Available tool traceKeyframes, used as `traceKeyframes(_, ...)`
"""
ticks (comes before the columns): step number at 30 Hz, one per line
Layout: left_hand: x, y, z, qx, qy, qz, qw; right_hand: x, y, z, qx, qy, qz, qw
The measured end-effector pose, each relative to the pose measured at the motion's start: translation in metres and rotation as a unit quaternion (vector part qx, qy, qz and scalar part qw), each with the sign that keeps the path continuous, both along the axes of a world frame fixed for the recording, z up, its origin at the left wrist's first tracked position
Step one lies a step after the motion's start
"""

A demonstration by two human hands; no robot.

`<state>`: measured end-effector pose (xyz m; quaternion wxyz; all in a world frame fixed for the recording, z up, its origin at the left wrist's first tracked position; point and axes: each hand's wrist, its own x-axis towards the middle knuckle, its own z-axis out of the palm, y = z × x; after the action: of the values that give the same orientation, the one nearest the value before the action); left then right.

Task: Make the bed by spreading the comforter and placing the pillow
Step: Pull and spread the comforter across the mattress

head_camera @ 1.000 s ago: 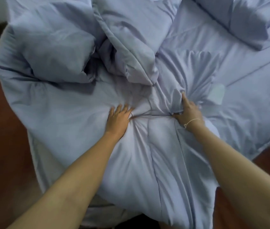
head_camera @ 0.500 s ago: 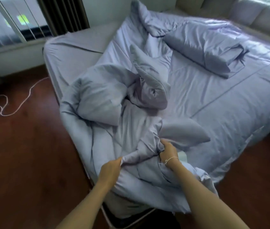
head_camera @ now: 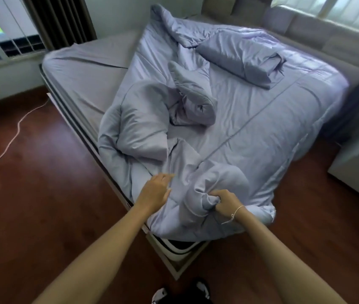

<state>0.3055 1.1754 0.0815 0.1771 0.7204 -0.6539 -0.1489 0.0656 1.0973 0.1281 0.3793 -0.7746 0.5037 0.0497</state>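
Note:
A lilac-grey comforter [head_camera: 262, 128] lies rumpled across the bed [head_camera: 90, 80], bunched in folds at the left and near corner. A matching pillow [head_camera: 242, 55] rests at the far right of the mattress. My right hand [head_camera: 226, 202] is fisted around a bunched fold of the comforter at the bed's near corner. My left hand [head_camera: 155, 190] lies flat against the fabric just to its left, fingers apart, holding nothing that I can see.
Grey fitted sheet shows bare at the far left of the mattress. Dark wooden floor surrounds the bed, with a white cable [head_camera: 9, 141] on the left. A window and dark curtain [head_camera: 60, 18] stand behind; a sofa [head_camera: 327, 34] and white cabinet [head_camera: 358, 170] on the right.
The view has pulled back and up from close over the comforter. My right hand has dragged its bunched fold toward the near corner. My left hand has let go of its pinch and opened.

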Motion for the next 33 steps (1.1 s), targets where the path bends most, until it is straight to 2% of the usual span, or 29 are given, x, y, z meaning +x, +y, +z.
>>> traceKeyframes(4,-0.024,-0.05,0.005,0.02,-0.087,-0.084,0.992,-0.029,0.02,0.029,0.001,0.004,0.011,1.0)
traceKeyframes(9,-0.05,-0.081,-0.007,0.078,-0.151,-0.123,0.978,-0.062,0.033,0.037,-0.005,0.02,-0.014,1.0)
traceKeyframes(13,-0.055,-0.081,-0.031,0.198,-0.182,-0.156,0.95,-0.086,0.034,0.008,0.129,0.051,-0.07,0.988)
traceKeyframes(15,-0.053,-0.07,-0.044,0.227,-0.182,-0.162,0.943,-0.095,0.036,-0.01,0.152,0.059,-0.082,0.983)
traceKeyframes(20,-0.044,-0.049,-0.062,0.22,-0.179,-0.159,0.946,-0.099,0.04,-0.046,0.153,0.054,-0.157,0.974)
traceKeyframes(24,-0.039,-0.056,-0.062,0.2,-0.166,-0.14,0.955,-0.087,0.028,-0.063,0.09,0.033,-0.204,0.974)
traceKeyframes(28,-0.037,-0.085,-0.056,0.162,-0.159,-0.126,0.966,-0.066,-0.009,-0.075,0.026,0.017,-0.17,0.985)
traceKeyframes(31,-0.032,-0.125,-0.046,0.134,-0.201,-0.126,0.962,-0.045,-0.048,-0.093,-0.005,0.031,-0.148,0.988)
traceKeyframes(33,-0.029,-0.153,-0.043,0.12,-0.234,-0.132,0.956,-0.03,-0.073,-0.109,0.008,0.045,-0.147,0.988)
